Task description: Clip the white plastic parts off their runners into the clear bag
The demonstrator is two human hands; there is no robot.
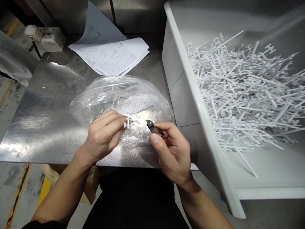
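Observation:
Pinched in my left hand is a small white branched plastic sprue, its tips sticking out past the fingers. My right hand grips a dark, shiny nail clipper between thumb and fingers, its jaws pointing up and left toward the sprue. A short gap separates the clipper from the white piece. Below both hands a clear plastic bag lies spread on the metal table, and many small bits show inside it.
At my right stands a large white bin, heaped with white plastic sprues. Printed sheets lie behind the bag. A power strip with a plug sits at the table's back left corner. Under the front edge there is a wooden piece.

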